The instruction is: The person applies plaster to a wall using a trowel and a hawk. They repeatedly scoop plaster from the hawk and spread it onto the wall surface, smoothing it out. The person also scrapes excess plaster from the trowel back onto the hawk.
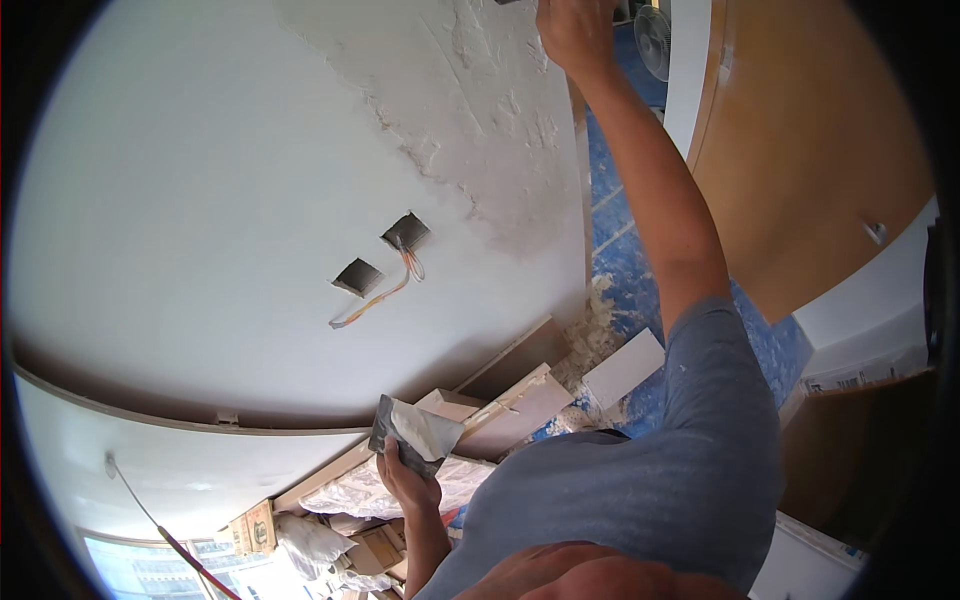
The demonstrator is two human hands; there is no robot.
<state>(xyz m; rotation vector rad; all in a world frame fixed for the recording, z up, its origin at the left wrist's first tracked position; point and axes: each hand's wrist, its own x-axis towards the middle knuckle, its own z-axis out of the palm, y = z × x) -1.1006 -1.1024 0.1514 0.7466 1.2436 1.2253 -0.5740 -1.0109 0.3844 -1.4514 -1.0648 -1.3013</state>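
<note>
My left hand (405,482) grips a small plaster hawk (422,460), a dark flat plate with a smear of whitish putty (425,428) across its top. It is held low, away from the pale wall (230,180). My right arm stretches far up to the upper edge of the picture. There my right hand (578,35) is closed, next to a rough, flaking patch (480,120) on the wall. Only a dark sliver of what it seems to hold shows, so its kind is cut off from view. Below the patch are two square holes, one with loose wires (410,265).
Boards (510,405) and rubble lie along the wall's foot on a blue, debris-strewn floor covering (640,290). A wooden door (810,150) stands at the right, a fan (653,42) beyond. At the lower left are boxes (375,550), plastic sheeting and a red-handled pole (190,555).
</note>
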